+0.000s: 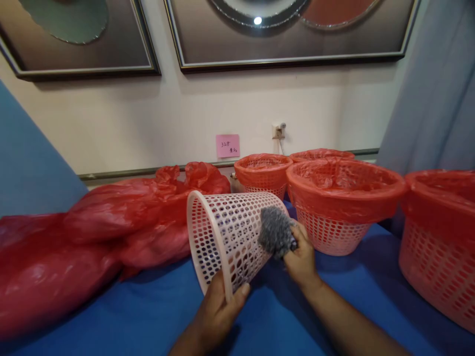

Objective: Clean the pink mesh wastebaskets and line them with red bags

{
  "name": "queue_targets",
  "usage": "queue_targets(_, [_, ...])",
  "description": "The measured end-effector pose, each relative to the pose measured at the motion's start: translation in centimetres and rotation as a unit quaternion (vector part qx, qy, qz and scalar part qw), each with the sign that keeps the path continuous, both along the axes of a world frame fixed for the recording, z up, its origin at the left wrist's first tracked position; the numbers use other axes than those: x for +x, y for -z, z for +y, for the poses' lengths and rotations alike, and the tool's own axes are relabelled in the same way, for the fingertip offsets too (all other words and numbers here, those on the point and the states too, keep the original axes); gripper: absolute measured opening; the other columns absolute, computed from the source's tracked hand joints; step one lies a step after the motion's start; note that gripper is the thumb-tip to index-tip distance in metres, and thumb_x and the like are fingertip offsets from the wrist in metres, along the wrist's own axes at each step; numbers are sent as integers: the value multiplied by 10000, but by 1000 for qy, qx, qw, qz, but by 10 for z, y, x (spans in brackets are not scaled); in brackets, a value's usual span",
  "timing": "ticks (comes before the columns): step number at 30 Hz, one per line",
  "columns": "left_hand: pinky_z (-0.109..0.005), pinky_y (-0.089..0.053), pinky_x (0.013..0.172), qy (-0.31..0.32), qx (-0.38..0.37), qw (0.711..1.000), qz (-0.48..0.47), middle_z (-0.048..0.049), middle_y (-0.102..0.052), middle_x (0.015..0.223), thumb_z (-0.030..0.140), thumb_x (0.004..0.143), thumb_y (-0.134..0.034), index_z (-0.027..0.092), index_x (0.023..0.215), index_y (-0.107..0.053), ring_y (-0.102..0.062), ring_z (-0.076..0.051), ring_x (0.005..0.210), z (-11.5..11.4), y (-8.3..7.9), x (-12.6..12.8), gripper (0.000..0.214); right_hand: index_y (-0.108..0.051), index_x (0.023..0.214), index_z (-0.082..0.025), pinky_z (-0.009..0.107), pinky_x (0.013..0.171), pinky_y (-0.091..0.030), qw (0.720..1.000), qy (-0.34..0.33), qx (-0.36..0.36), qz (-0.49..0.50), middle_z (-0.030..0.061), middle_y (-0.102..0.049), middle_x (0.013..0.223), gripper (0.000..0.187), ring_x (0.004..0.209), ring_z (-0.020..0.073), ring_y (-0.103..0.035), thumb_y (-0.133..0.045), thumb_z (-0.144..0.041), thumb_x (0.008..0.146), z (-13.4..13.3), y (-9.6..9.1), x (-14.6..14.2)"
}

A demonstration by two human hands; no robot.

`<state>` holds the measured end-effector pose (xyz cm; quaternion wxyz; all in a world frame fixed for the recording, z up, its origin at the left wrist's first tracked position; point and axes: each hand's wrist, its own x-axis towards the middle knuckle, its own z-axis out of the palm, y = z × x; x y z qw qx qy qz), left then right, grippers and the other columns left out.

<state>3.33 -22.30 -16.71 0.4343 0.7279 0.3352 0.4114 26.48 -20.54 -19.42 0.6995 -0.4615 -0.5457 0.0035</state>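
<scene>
A pale pink perforated basket lies tipped on its side over the blue table, its open mouth turned left and toward me. My left hand grips the rim at the bottom, thumb over the edge. My right hand is closed on a grey fuzzy cloth and presses it against the basket's bottom end.
A heap of red plastic bags covers the left of the blue table. Several baskets lined with red bags stand at the back and right. A pink note and a wall socket sit on the wall behind.
</scene>
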Motion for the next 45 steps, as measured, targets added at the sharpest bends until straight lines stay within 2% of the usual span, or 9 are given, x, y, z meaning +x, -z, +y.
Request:
queue_targets(8, [-540, -354, 1255, 43, 186, 966, 177, -128, -515, 1589, 290, 1014, -527, 230, 1602, -393, -478, -327, 1470, 2, 7, 4, 606, -506, 1418, -187, 505, 1169, -432, 994, 10, -112, 7, 170, -363, 1583, 627, 1429, 336, -465, -613, -560, 925, 1, 9, -6])
queue_targets(13, [-530, -416, 1219, 40, 231, 950, 208, -122, -540, 1564, 240, 975, -547, 257, 1612, -379, -526, -339, 1424, -6, -4, 14, 659, -632, 1195, -191, 480, 995, -553, 990, 55, -118, 51, 131, -636, 1198, 417, 1105, 290, -657, -620, -509, 925, 13, 3, 5])
queue_targets(17, [-531, -406, 1223, 25, 232, 952, 196, -129, -588, 1509, 254, 981, -536, 238, 1565, -452, -543, -332, 1410, -5, -1, 12, 591, -563, 1349, -208, 517, 984, -570, 996, 71, -43, -30, 130, -655, 1191, 436, 1135, 298, -654, -621, -348, 940, 1, -10, 4])
queue_targets(21, [-534, -483, 1154, 4, 240, 955, 177, -140, -651, 1419, 322, 965, -562, 224, 1504, -526, -607, -355, 1325, 2, 20, 4, 549, -267, 1616, -347, 478, 1006, -592, 973, -7, 109, -203, 138, -288, 1651, 789, 1387, 310, -530, -613, -187, 925, -36, -24, -19])
queue_targets(25, [-523, -547, 1081, 8, 271, 951, 148, -132, -670, 1377, 333, 956, -543, 241, 1522, -491, -661, -348, 1227, 6, 30, -1, 576, -597, 1413, -344, 396, 1021, -597, 934, -59, 186, -299, 47, -232, 1674, 550, 1341, 264, -563, -583, -149, 900, -51, -26, -31])
queue_targets(30, [-535, -451, 1184, 2, 251, 946, 206, -140, -616, 1463, 242, 987, -511, 239, 1524, -482, -577, -333, 1368, 3, 16, 0, 538, -635, 1370, -264, 509, 1163, -481, 993, 17, -7, -119, 119, -406, 1572, 517, 1439, 290, -482, -511, -107, 893, -11, -7, -9])
queue_targets(35, [-542, -427, 1198, 19, 237, 941, 242, -131, -593, 1505, 212, 943, -557, 254, 1534, -488, -553, -351, 1391, 2, 4, 2, 597, -679, 1319, -221, 594, 1186, -423, 986, 73, -142, 42, 160, -527, 1434, 424, 1383, 320, -534, -526, -229, 924, 21, 7, 8])
queue_targets(42, [-535, -435, 1192, 77, 217, 935, 268, -119, -571, 1521, 141, 831, -595, 254, 1536, -488, -537, -362, 1391, 4, 0, 11, 722, -533, 1480, -346, 456, 1132, -519, 972, -135, 100, -166, 62, -324, 1653, 626, 1448, 287, -492, -573, -120, 897, -41, -17, -19])
queue_targets(45, [-539, -444, 1185, 86, 216, 935, 268, -120, -567, 1519, 115, 815, -583, 254, 1526, -490, -540, -356, 1385, 4, 3, 8, 730, -552, 1465, -345, 442, 1124, -524, 968, -134, 115, -178, 55, -331, 1649, 634, 1444, 284, -495, -579, -113, 875, -41, -15, -19])
